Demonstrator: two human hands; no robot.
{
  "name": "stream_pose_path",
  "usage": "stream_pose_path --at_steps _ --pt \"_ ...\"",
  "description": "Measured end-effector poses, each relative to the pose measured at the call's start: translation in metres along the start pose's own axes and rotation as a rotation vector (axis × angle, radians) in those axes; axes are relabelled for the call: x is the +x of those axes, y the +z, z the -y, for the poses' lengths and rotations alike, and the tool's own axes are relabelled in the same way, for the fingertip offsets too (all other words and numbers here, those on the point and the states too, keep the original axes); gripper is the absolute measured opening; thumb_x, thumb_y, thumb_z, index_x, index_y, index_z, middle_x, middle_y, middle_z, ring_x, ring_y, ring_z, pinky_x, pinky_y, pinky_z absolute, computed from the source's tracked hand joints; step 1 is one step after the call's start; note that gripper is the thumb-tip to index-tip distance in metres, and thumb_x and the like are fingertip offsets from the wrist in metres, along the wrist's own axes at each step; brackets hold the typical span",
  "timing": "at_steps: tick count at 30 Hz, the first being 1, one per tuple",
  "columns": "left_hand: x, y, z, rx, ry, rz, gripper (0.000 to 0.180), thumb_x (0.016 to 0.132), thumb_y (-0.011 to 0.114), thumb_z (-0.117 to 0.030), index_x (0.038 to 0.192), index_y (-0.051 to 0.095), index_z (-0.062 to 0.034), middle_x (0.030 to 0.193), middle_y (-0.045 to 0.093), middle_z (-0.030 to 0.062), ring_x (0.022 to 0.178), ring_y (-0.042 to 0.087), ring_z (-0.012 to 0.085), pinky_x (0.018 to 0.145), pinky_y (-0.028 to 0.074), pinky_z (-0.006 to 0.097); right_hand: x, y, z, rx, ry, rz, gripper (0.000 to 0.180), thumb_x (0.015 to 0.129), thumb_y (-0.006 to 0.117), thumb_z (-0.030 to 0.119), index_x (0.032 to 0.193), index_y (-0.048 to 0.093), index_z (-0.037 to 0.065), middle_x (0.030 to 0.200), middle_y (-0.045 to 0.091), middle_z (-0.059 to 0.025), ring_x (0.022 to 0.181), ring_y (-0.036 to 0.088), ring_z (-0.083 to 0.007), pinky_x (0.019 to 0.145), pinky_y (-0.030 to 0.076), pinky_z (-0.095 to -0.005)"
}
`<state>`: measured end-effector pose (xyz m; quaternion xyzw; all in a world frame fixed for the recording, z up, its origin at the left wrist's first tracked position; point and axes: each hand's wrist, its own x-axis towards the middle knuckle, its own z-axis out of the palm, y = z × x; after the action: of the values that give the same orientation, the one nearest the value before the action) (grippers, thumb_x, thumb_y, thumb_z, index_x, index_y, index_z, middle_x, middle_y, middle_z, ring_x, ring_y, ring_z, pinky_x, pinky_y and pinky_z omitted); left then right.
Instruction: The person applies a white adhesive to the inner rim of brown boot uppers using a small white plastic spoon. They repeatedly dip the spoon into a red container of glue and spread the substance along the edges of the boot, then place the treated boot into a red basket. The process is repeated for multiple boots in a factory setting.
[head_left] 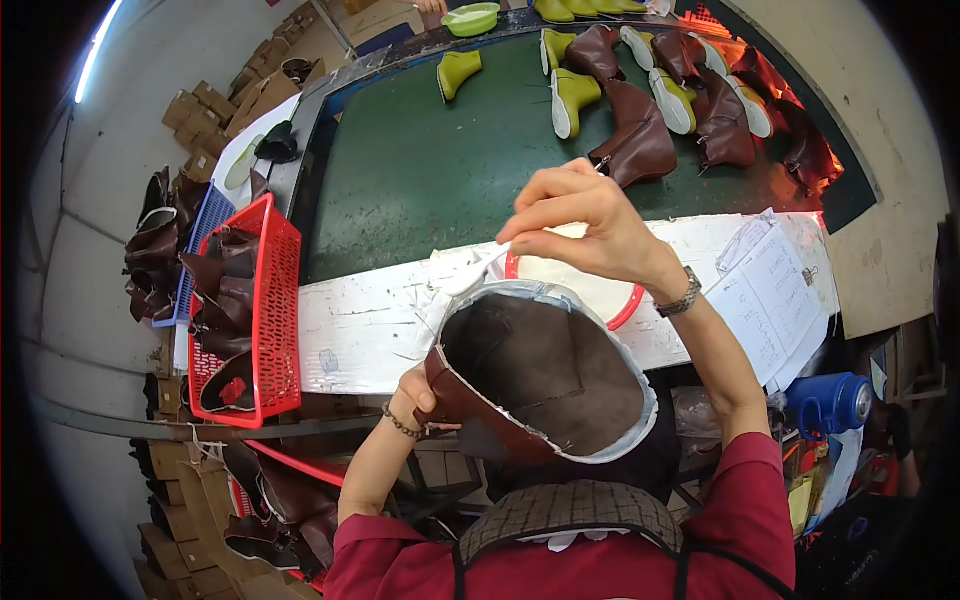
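Observation:
My left hand [417, 392] is closed on the side of a brown leather boot upper [482, 408]. Its wide opening faces up, showing a dark lining and a whitish coated rim. Above the upper's far edge, my right hand [580, 222] pinches a small white brush-like tool [474, 274], whose head is at the rim's far left; whether it touches cannot be made out. Partly behind my right hand and the upper sits a round red-rimmed container [632, 308] with cream-coloured contents.
A white-topped bench [350, 325] borders a green conveyor belt [400, 180] carrying yellow-green boot forms [575, 98] and brown boot uppers [635, 130]. A red basket [265, 330] of brown uppers stands left. Papers [765, 300] and a blue jug [832, 402] are right. Another person's hand [432, 5] shows far off.

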<state>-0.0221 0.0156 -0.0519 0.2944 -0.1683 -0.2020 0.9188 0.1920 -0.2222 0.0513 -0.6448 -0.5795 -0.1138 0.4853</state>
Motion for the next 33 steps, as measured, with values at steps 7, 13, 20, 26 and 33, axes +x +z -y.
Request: stream_pose_path --at_steps 7,13,20,26,33 --pt "0.015 -0.006 -0.027 -0.079 0.137 -0.222 0.094 0.067 0.081 -0.012 0.152 0.044 -0.0026 0.137 0.061 0.0234 0.090 0.071 0.0344 0.047 0.055 0.043 -0.057 -0.042 -0.027 0.071 0.397 -0.366 0.017 0.098 0.068 0.006 0.111 0.073 -0.004 0.096 0.066 -0.0044 0.087 0.061 -0.0112 0.076 0.048 -0.0252" --pt "0.088 -0.089 -0.080 0.225 0.361 -0.515 0.061 0.089 0.069 -0.018 0.146 0.050 -0.0093 0.136 0.061 0.0148 0.093 0.068 0.0249 0.059 0.055 0.036 -0.225 -0.031 -0.074 0.418 1.003 -0.785 0.018 0.109 0.056 0.021 0.114 0.061 0.005 0.084 0.052 0.0023 0.059 0.043 -0.0035 0.048 0.035 -0.0225" --pt "0.186 -0.196 -0.086 1.068 0.532 -0.618 0.068 0.076 0.087 -0.013 0.135 0.054 -0.0091 0.114 0.072 0.0112 0.101 0.070 0.0217 0.081 0.059 0.037 -0.232 -0.005 -0.081 0.370 0.950 -0.873 0.018 0.110 0.053 0.021 0.119 0.057 0.006 0.082 0.050 0.0028 0.058 0.041 -0.0034 0.047 0.033 -0.0211" --pt "0.217 -0.189 -0.036 1.949 0.192 -0.934 0.056 0.077 0.079 -0.014 0.124 0.050 -0.0016 0.109 0.070 0.0229 0.102 0.068 0.0439 0.083 0.056 0.052 -0.239 -0.010 -0.074 0.269 0.960 -0.846 0.017 0.110 0.054 0.023 0.113 0.058 0.006 0.080 0.049 0.0039 0.058 0.039 -0.0028 0.048 0.033 -0.0207" --pt "0.142 -0.124 -0.032 1.927 0.214 -0.994 0.098 0.072 0.092 -0.030 0.149 0.039 -0.0015 0.124 0.064 0.0246 0.121 0.058 0.0439 0.101 0.049 0.052 -0.236 -0.010 -0.073 0.233 0.955 -0.802 0.020 0.109 0.058 0.025 0.099 0.056 0.008 0.075 0.045 0.0053 0.056 0.038 -0.0031 0.048 0.032 -0.0214"
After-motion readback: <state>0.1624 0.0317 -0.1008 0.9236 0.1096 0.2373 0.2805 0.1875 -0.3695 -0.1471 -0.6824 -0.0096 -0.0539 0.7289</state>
